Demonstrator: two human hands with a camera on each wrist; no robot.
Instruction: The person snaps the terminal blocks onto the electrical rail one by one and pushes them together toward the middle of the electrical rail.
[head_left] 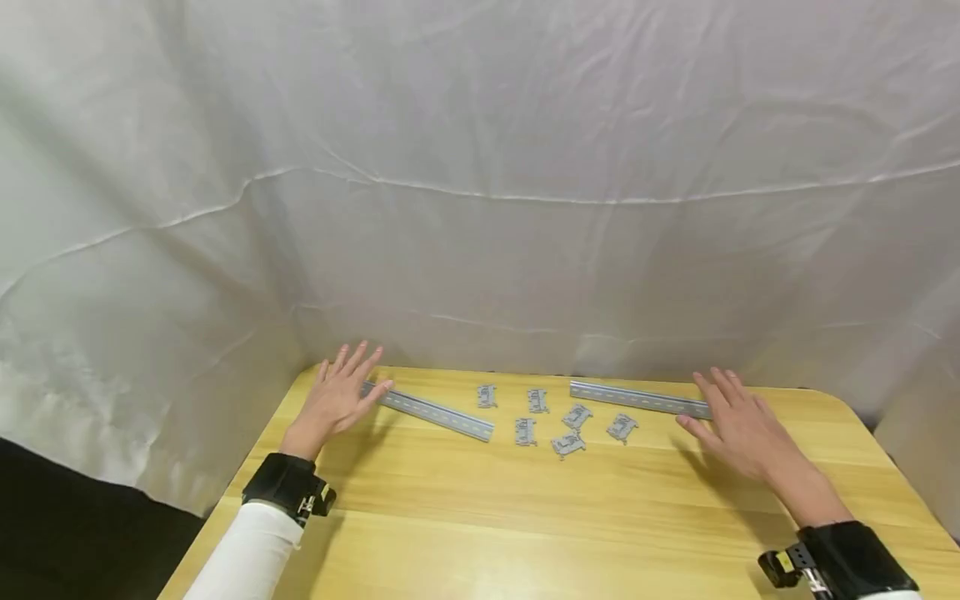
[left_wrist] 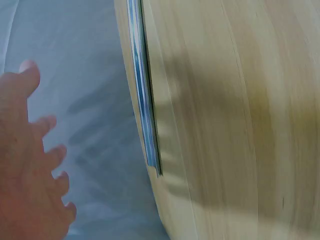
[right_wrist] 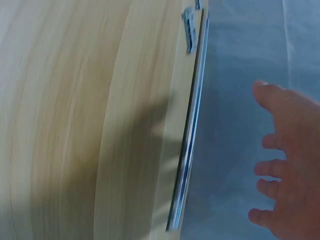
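My left hand (head_left: 336, 402) hovers with fingers spread over the outer end of a slotted metal DIN rail (head_left: 438, 414). In the left wrist view that rail (left_wrist: 142, 95) lies on the wood, apart from the fingers. Over the outer end of a second DIN rail (head_left: 637, 399) is my right hand (head_left: 750, 429), its fingers extended and holding nothing. The right wrist view shows this rail (right_wrist: 190, 125) lying below the hand (right_wrist: 295, 165). Between the rails lie several small grey terminal blocks, among them one at the left (head_left: 487, 396) and one at the right (head_left: 622, 427).
Everything lies on a light wooden table (head_left: 450, 525) with rounded far corners. A pale cloth curtain (head_left: 525, 267) hangs right behind its far edge and along both sides. Dark fabric (head_left: 75, 525) shows at the lower left.
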